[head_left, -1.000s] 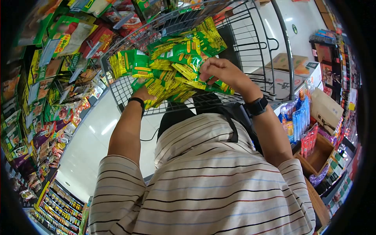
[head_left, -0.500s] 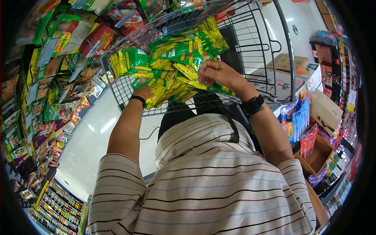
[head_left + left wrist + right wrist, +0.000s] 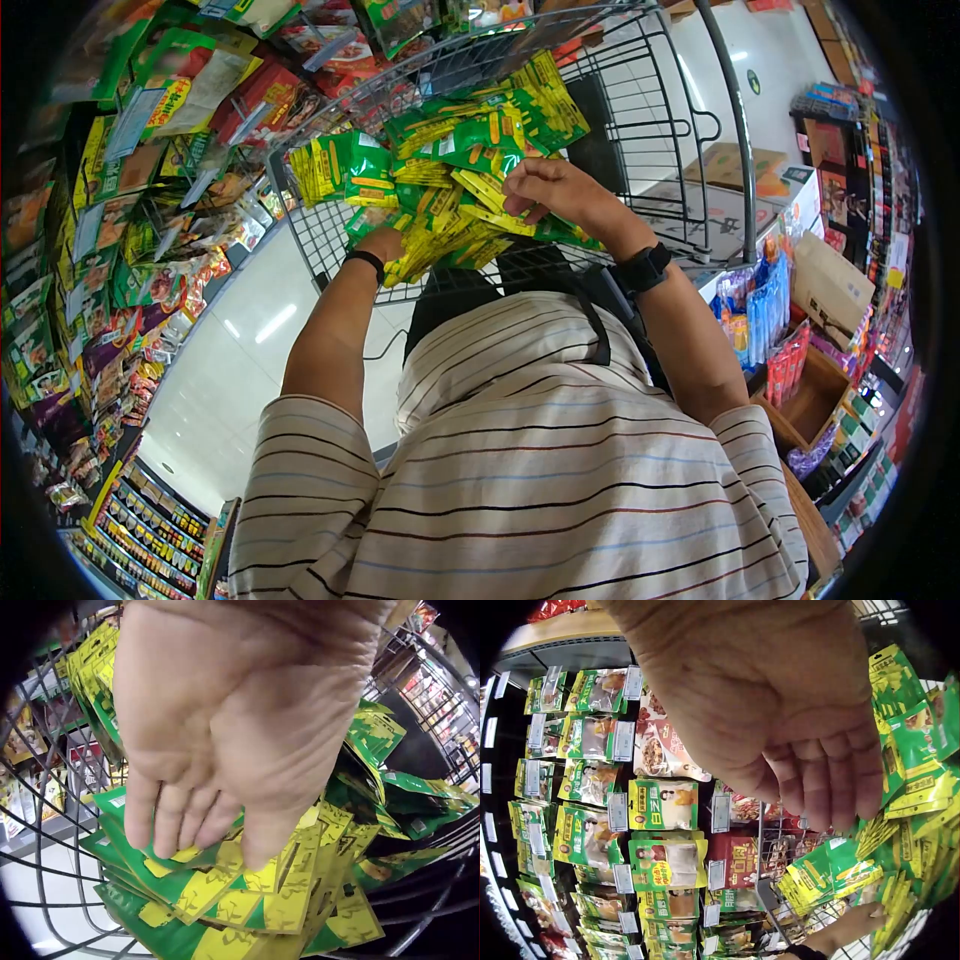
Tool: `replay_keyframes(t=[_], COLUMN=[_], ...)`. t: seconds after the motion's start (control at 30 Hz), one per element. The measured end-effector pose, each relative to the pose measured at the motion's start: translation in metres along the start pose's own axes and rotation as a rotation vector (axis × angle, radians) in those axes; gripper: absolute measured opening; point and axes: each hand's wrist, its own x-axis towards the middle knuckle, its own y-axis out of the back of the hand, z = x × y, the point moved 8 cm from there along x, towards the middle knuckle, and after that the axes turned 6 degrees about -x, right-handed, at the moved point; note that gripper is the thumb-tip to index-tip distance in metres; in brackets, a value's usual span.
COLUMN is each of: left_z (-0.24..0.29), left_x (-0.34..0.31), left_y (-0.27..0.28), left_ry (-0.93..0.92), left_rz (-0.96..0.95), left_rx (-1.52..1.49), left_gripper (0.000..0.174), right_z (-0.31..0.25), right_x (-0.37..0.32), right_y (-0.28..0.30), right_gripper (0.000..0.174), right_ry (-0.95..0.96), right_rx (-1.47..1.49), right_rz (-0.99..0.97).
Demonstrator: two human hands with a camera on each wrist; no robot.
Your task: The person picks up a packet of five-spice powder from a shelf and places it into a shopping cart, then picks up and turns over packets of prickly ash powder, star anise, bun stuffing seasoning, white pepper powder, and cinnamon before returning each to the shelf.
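I am seeing the packets (image 3: 470, 145) lying in the cart (image 3: 739, 130), upper middle; they are looking light, soft, maybe slippery, so I am preferring their flat yellow ends. The left hand (image 3: 382, 244) is touching them, fingers extending; the right hand's (image 3: 565, 195) are hanging loosely bent, contact unclear. Lower packets are hiding.

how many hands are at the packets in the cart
2. The left hand is at the near left of the packets, the right hand at their right side. No others show.
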Motion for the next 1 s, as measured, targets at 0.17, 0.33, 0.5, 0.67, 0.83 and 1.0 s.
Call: replay_keyframes(t=[0.17,0.33,0.5,0.67,0.83,1.0], left_z=[-0.017,-0.044,-0.011,0.048,0.053,0.036], left_x=[0.006,0.025,-0.048,-0.196,-0.276,-0.296], left_y=[-0.008,-0.022,0.042,0.127,0.151,0.166], left_ry=[0.041,-0.009,-0.193,-0.442,-0.452,-0.690], left_rz=[-0.011,0.163,0.282,0.405,0.396,0.523], left_rx=[-0.116,-0.117,-0.153,-0.670,-1.282,-1.706], left_gripper=[0.029,0.028,0.047,0.032,0.044,0.030], right_z=[-0.011,-0.018,-0.031,-0.056,-0.105,-0.121], right_x=[0.001,0.008,0.018,0.034,0.022,0.013], right_y=[-0.007,-0.020,-0.028,-0.043,-0.064,-0.088], right_gripper=[0.027,0.025,0.030,0.055,0.052,0.037], right_ry=[-0.003,0.027,0.177,0.401,0.238,0.251], right_rx=[0.019,0.000,-0.051,-0.224,-0.078,0.208], right_rz=[-0.002,-0.057,-0.065,0.054,-0.126,-0.290])
